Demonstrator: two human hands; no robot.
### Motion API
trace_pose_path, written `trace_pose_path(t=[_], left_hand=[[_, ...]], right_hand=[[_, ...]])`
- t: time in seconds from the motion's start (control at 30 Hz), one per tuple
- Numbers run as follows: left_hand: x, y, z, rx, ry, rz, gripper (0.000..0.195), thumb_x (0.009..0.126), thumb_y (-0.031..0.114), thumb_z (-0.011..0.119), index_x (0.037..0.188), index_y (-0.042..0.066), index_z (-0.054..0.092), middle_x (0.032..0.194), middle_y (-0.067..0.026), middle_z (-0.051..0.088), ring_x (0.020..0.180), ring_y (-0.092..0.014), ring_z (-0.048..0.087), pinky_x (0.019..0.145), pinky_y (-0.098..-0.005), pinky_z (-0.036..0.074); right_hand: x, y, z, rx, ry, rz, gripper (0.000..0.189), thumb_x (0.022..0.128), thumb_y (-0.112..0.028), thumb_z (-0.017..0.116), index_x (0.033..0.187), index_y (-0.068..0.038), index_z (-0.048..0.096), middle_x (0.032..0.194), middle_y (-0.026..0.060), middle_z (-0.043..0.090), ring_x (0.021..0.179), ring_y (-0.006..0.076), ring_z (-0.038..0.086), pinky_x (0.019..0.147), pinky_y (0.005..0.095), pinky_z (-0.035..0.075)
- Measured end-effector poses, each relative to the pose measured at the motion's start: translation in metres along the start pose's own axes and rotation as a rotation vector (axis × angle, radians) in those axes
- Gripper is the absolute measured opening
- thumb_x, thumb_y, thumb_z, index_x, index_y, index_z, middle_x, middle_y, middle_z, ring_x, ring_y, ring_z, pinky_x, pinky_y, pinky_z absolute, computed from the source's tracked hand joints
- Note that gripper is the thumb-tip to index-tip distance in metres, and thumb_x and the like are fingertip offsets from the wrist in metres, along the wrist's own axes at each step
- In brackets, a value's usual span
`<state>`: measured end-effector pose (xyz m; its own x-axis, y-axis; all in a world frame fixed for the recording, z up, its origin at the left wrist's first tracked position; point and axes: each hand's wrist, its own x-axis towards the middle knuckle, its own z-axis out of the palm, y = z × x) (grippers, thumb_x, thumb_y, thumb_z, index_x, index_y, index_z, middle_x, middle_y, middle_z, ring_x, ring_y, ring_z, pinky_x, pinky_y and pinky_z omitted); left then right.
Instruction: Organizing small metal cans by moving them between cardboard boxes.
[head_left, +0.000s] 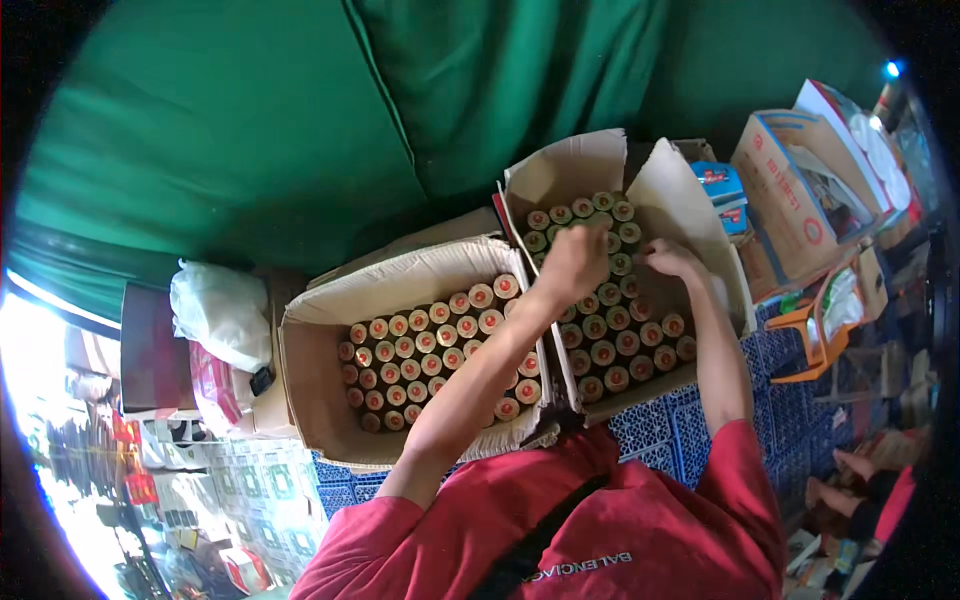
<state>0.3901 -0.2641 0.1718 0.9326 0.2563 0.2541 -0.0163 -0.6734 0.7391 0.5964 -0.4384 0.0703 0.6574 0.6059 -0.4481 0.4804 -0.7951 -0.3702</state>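
Two open cardboard boxes stand side by side before me, each packed with upright round items with gold-coloured rims and red centres. My left hand (579, 259) is over the packed items (617, 318) in the right box (720, 255), its fingers curled downward; whether it grips one is hidden. Farther right in the same box, my right hand (667, 259) is bent inward beside the rows, fingers drawn together near their edge; what lies between them cannot be made out. My left forearm crosses the left box (307, 382) and covers part of its rows (405, 345).
A green fabric sheet (262, 135) hangs behind the boxes. At left are a white plastic bag (221, 311) and a dark red box (154, 352). An orange plastic stool (814, 337) and a printed carton (780, 202) stand at right. Another person's limbs (840, 487) show lower right.
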Motion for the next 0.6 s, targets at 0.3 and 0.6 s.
trace_pose_path(t=[0.3, 0.6], left_hand=[[0.016, -0.056, 0.17, 0.66, -0.352, 0.345, 0.01, 0.082, 0.01, 0.063, 0.076, 0.002, 0.067, 0.08, -0.0122, 0.061, 0.079, -0.024, 0.061, 0.068, -0.0386, 0.053], [0.009, -0.071, 0.187, 0.341, -0.393, -0.109, 0.036, 0.085, 0.021, 0.069, 0.111, -0.003, 0.068, 0.113, -0.0239, 0.069, 0.105, -0.037, 0.069, 0.084, -0.0448, 0.058]], right_hand=[[0.093, 0.086, 0.097, 0.071, -0.134, 0.057, 0.046, 0.093, -0.042, 0.061, 0.122, -0.006, 0.067, 0.119, 0.015, 0.07, 0.103, 0.0274, 0.065, 0.095, 0.0393, 0.049], [0.145, 0.105, 0.122, 0.132, -0.267, 0.031, 0.046, 0.095, -0.036, 0.059, 0.13, -0.005, 0.063, 0.128, 0.0149, 0.066, 0.103, 0.0235, 0.062, 0.096, 0.037, 0.048]])
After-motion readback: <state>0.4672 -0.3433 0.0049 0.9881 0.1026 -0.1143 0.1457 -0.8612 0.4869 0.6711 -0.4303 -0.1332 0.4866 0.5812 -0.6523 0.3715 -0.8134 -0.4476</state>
